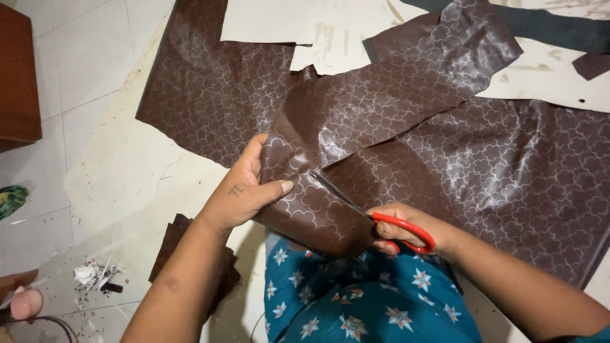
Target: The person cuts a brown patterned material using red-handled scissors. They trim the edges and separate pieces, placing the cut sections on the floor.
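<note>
The left hand reaches in from the lower left, forearm angled up and to the right, palm turned toward the work. Its fingers are clamped on the folded edge of a brown patterned sheet, thumb lying across the front and the other fingers curled behind.

The right hand comes in from the lower right, wrist low over the lap, fingers closed through the red handles of a pair of scissors. The scissors' long axis runs from lower right to upper left, the blades pointing up-left into the sheet's fold, just beside the left thumb.

The sheet is glossy dark brown with a pale repeating scalloped pattern. Its held strip runs diagonally to the upper right, the rest spread flat across the floor over pale paper pieces. Brown offcuts lie under the left forearm.
</note>
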The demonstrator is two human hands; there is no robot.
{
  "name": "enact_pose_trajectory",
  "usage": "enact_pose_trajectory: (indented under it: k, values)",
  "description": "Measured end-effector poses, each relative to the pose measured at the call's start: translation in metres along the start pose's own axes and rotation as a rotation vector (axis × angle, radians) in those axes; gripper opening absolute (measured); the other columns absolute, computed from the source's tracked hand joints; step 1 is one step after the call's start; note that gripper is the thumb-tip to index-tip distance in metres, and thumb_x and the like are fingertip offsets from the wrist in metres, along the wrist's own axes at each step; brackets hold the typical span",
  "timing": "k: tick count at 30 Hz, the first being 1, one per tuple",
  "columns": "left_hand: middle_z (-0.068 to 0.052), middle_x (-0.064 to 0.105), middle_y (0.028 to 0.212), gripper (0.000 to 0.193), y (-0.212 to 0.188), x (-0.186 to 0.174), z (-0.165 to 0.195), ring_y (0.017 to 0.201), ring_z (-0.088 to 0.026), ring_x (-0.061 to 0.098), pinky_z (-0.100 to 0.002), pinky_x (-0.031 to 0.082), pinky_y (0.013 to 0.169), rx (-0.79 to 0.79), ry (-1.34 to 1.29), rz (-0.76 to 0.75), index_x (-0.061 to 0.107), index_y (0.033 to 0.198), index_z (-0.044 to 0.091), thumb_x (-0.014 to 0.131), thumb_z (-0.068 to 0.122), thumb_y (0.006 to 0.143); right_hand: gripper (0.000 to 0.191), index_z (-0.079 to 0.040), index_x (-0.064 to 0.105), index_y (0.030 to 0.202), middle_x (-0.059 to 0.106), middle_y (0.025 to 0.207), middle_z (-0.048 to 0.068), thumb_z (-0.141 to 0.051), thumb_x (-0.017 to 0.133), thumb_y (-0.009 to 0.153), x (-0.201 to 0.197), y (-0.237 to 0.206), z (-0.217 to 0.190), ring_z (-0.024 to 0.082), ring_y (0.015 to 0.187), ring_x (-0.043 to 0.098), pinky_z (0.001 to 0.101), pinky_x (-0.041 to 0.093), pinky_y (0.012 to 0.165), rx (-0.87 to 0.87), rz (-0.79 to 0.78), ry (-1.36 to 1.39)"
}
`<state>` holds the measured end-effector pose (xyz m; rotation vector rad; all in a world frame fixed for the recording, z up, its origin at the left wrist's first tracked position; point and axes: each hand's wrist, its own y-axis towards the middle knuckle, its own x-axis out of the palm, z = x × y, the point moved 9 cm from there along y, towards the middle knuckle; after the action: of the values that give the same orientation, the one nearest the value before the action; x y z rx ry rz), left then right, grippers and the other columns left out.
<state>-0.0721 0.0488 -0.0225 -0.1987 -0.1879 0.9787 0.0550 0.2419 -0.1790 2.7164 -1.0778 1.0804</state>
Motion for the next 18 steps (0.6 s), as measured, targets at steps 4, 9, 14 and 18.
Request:
enact_pose_trajectory:
  k: [4,9,14,18]
  values:
    - [-0.009,0.061,0.136,0.069,-0.003,-0.001,0.002,0.128,-0.018,0.057,-0.036,0.045,0.112,0.009,0.009,-0.011,0.039,0.148,0.006,0.068,-0.001,0.086,0.055,-0.004,0.063,0.105,0.06,0.071,0.002,-0.055,0.069,0.087,0.008,-0.003,0.005,0.008,0.056,0.053,0.0234,0.045,0.052,0.059,0.115,0.054]
    - [-0.009,0.061,0.135,0.069,-0.004,0.002,0.002,0.128,-0.018,0.058,-0.036,0.045,0.112,0.009,0.021,-0.008,0.04,0.148,0.005,0.068,-0.002,0.085,0.053,-0.004,0.058,0.094,0.059,0.07,0.003,-0.056,0.068,0.09,0.017,-0.005,0.009,0.01,0.057,0.053,0.0249,0.045,0.05,-0.007,0.091,0.175]
    - [-0.009,0.06,0.137,0.07,-0.008,-0.003,0.0,0.13,-0.017,0.056,-0.035,0.043,0.114,0.01,0.024,-0.006,0.039,0.147,0.006,0.069,-0.004,0.084,0.058,-0.003,0.059,0.083,0.057,0.068,0.004,-0.058,0.065,0.099,0.019,-0.005,0.011,0.011,0.057,0.054,0.0258,0.046,0.052,-0.102,0.037,0.118]
    - [-0.01,0.06,0.136,0.069,-0.011,-0.007,-0.002,0.129,-0.018,0.056,-0.036,0.043,0.114,0.002,-0.002,-0.014,0.04,0.147,0.005,0.068,-0.004,0.085,0.053,-0.007,0.054,0.084,0.057,0.066,0.005,-0.057,0.067,0.095,0.015,0.001,0.023,0.011,0.054,0.053,0.0265,0.045,0.048,-0.054,0.072,0.166]
